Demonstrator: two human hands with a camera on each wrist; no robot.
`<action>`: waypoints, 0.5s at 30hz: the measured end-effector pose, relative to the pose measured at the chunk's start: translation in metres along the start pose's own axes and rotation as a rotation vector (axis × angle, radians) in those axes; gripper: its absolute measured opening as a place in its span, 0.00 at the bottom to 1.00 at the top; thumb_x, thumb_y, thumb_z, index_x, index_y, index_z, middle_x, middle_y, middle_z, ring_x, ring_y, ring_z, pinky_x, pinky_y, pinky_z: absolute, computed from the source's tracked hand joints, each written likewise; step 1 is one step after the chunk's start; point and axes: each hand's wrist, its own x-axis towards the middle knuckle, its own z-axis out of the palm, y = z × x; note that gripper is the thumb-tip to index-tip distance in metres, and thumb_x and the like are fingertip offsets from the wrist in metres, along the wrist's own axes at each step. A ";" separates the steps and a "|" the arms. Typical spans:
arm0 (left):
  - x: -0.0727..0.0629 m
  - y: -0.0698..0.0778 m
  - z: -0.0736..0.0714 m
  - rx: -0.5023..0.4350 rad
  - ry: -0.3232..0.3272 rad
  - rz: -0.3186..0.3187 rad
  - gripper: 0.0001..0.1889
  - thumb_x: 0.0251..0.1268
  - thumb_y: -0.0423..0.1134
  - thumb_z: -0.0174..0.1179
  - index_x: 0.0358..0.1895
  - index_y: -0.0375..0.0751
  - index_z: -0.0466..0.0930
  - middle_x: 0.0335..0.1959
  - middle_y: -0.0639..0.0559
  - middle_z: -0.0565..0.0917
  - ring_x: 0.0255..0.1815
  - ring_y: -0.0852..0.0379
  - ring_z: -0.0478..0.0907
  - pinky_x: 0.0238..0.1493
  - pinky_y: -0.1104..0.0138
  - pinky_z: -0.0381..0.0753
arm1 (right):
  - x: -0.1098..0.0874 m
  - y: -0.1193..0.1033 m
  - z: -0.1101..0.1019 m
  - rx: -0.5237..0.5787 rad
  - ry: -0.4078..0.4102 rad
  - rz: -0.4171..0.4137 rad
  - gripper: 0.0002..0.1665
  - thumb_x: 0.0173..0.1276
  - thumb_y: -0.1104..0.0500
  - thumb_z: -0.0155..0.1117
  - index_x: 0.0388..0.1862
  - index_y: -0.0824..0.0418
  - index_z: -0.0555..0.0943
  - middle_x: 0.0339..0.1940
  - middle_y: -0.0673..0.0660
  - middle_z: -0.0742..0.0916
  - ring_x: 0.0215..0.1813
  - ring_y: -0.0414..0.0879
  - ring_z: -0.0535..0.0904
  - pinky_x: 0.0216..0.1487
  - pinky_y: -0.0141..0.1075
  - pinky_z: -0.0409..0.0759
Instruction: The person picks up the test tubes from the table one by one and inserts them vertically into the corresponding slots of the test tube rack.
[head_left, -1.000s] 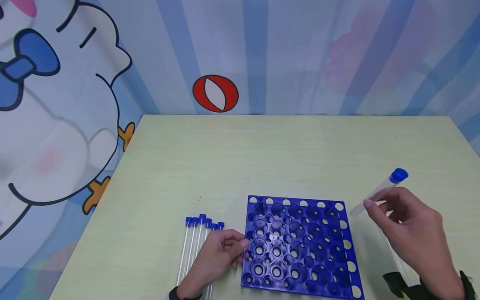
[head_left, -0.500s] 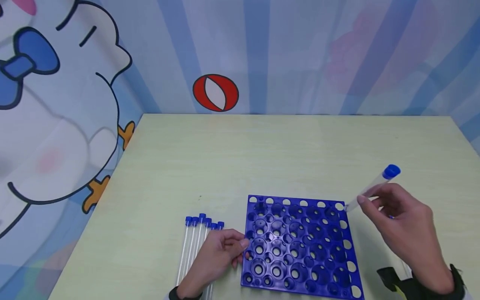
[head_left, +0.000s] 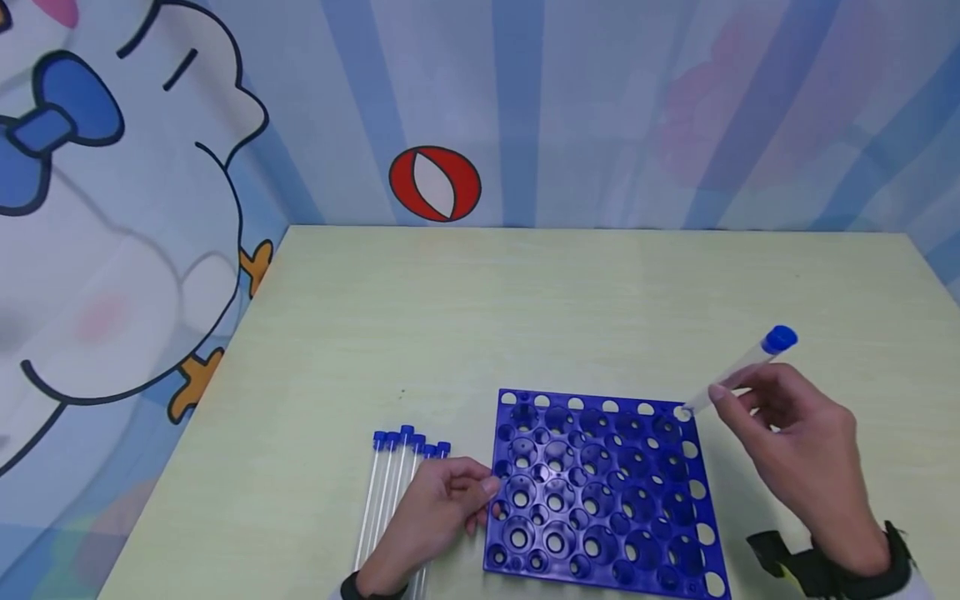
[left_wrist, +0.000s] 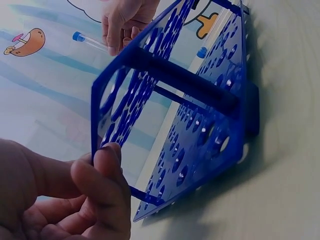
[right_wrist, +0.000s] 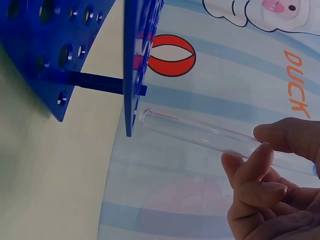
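The blue two-tier test tube rack stands on the table, its round holes in rows. My left hand grips its left edge; in the left wrist view, thumb and fingers pinch the rim of the upper plate. On the other side, my right hand pinches a clear test tube with a blue cap. The tube is tilted, cap up and to the right. Its rounded bottom is right at a hole in the rack's far right corner.
Several capped test tubes lie side by side left of the rack, partly hidden by my left hand. Past the rack, another tube's blue cap shows in the left wrist view. A cartoon-printed wall borders the table's back edge.
My right hand has moved left with the test tube, bringing its bottom from beside the rack to the far right corner hole. My left hand has stayed on the rack's edge.
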 end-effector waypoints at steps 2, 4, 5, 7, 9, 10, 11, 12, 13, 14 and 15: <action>0.000 -0.001 0.000 0.004 0.001 0.002 0.10 0.62 0.35 0.57 0.38 0.29 0.79 0.25 0.41 0.83 0.18 0.60 0.74 0.20 0.69 0.76 | 0.000 0.001 0.001 0.003 -0.003 -0.005 0.09 0.58 0.61 0.67 0.38 0.58 0.78 0.30 0.45 0.81 0.27 0.29 0.73 0.24 0.21 0.67; 0.000 -0.001 0.000 0.004 0.001 0.002 0.10 0.62 0.35 0.57 0.38 0.29 0.79 0.25 0.42 0.83 0.17 0.60 0.74 0.20 0.69 0.76 | 0.000 0.002 0.001 0.005 -0.004 -0.006 0.09 0.58 0.61 0.67 0.37 0.58 0.78 0.30 0.45 0.81 0.27 0.29 0.73 0.24 0.20 0.67; 0.000 -0.001 0.000 0.000 0.000 0.001 0.10 0.62 0.35 0.57 0.38 0.29 0.79 0.25 0.42 0.83 0.18 0.60 0.74 0.20 0.69 0.76 | 0.000 0.003 0.002 0.003 -0.004 -0.007 0.09 0.57 0.61 0.67 0.37 0.59 0.78 0.30 0.45 0.81 0.27 0.29 0.73 0.24 0.20 0.67; 0.000 -0.001 0.000 -0.002 -0.003 0.002 0.10 0.62 0.35 0.57 0.38 0.29 0.79 0.25 0.42 0.83 0.18 0.60 0.74 0.20 0.69 0.76 | 0.000 0.004 0.002 -0.002 -0.005 -0.006 0.09 0.57 0.61 0.67 0.37 0.59 0.78 0.30 0.45 0.81 0.27 0.28 0.73 0.24 0.20 0.67; 0.000 -0.001 0.000 -0.006 -0.006 0.005 0.09 0.62 0.35 0.57 0.38 0.29 0.79 0.25 0.41 0.83 0.17 0.59 0.74 0.20 0.69 0.76 | 0.000 0.005 0.003 -0.005 -0.008 -0.006 0.10 0.57 0.61 0.67 0.38 0.59 0.78 0.29 0.46 0.81 0.27 0.28 0.73 0.24 0.20 0.67; 0.000 -0.002 0.000 -0.007 -0.007 0.006 0.09 0.62 0.35 0.57 0.38 0.29 0.79 0.25 0.41 0.83 0.17 0.59 0.74 0.20 0.69 0.76 | 0.000 0.005 0.004 -0.010 -0.010 -0.005 0.10 0.58 0.61 0.67 0.38 0.59 0.78 0.29 0.47 0.81 0.27 0.28 0.72 0.24 0.20 0.67; 0.000 -0.002 0.000 -0.008 -0.009 0.008 0.10 0.62 0.35 0.57 0.38 0.29 0.79 0.25 0.41 0.83 0.17 0.59 0.74 0.20 0.69 0.76 | 0.000 0.006 0.004 -0.011 -0.012 -0.005 0.10 0.58 0.60 0.67 0.38 0.59 0.78 0.30 0.48 0.81 0.27 0.28 0.72 0.23 0.21 0.67; 0.000 -0.002 0.000 -0.010 -0.010 0.009 0.10 0.62 0.35 0.57 0.38 0.29 0.78 0.25 0.41 0.83 0.17 0.59 0.74 0.20 0.69 0.76 | -0.001 0.006 0.005 -0.013 -0.015 -0.005 0.10 0.58 0.60 0.67 0.38 0.59 0.78 0.30 0.49 0.81 0.27 0.28 0.72 0.23 0.21 0.67; 0.000 -0.002 0.000 -0.013 -0.010 0.010 0.10 0.62 0.35 0.57 0.38 0.29 0.78 0.25 0.40 0.83 0.17 0.59 0.74 0.20 0.69 0.76 | -0.001 0.006 0.005 -0.016 -0.018 -0.005 0.10 0.58 0.60 0.66 0.38 0.59 0.78 0.30 0.49 0.81 0.27 0.28 0.72 0.23 0.21 0.67; 0.000 -0.002 0.000 -0.016 -0.011 0.011 0.10 0.62 0.35 0.57 0.38 0.29 0.78 0.26 0.40 0.83 0.17 0.59 0.74 0.20 0.69 0.76 | -0.001 0.006 0.006 -0.017 -0.021 -0.005 0.10 0.58 0.60 0.66 0.38 0.59 0.78 0.30 0.50 0.82 0.27 0.29 0.72 0.23 0.21 0.67; 0.000 -0.002 0.000 -0.019 -0.013 0.011 0.10 0.62 0.35 0.57 0.38 0.29 0.78 0.26 0.40 0.83 0.17 0.59 0.74 0.20 0.69 0.76 | -0.001 0.006 0.006 -0.017 -0.026 -0.004 0.10 0.58 0.59 0.66 0.39 0.59 0.78 0.30 0.50 0.82 0.27 0.29 0.72 0.23 0.21 0.67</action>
